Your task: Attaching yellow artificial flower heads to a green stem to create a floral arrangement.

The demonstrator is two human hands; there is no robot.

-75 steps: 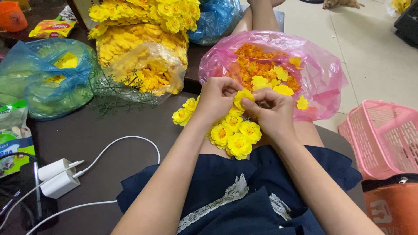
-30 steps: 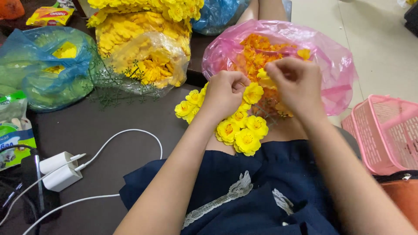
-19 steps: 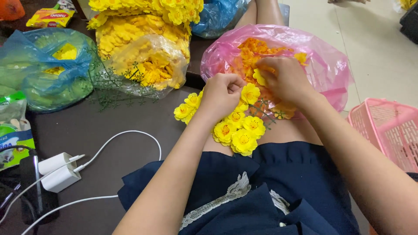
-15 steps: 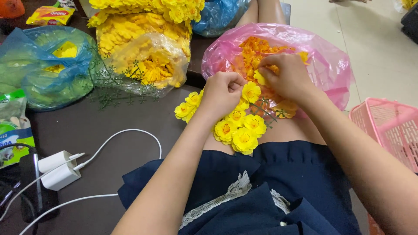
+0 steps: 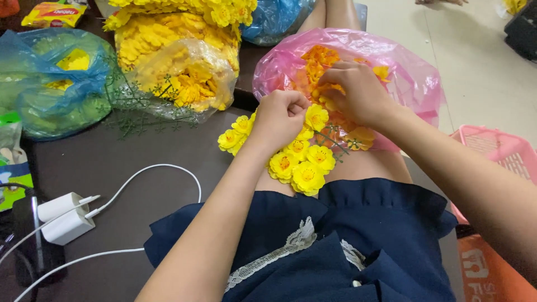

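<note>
So the left hand (image 5: 278, 114) is balled into a fist around the top of a yellow flower sprig (image 5: 291, 154) lying on the lap. The sprig's long axis runs from the fist down toward 5 o'clock, blooms facing up. The right hand (image 5: 358, 92) sits at 2 o'clock from it, fingers curled down into the pink bag (image 5: 414, 84) of orange and yellow petals; can't tell what it's pinching. White chargers (image 5: 64, 217) sit way off at 8 o'clock.

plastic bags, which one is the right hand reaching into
The pink bag on the lap; the right hand is inside its open mouth. The blue ones lie apart.
</note>
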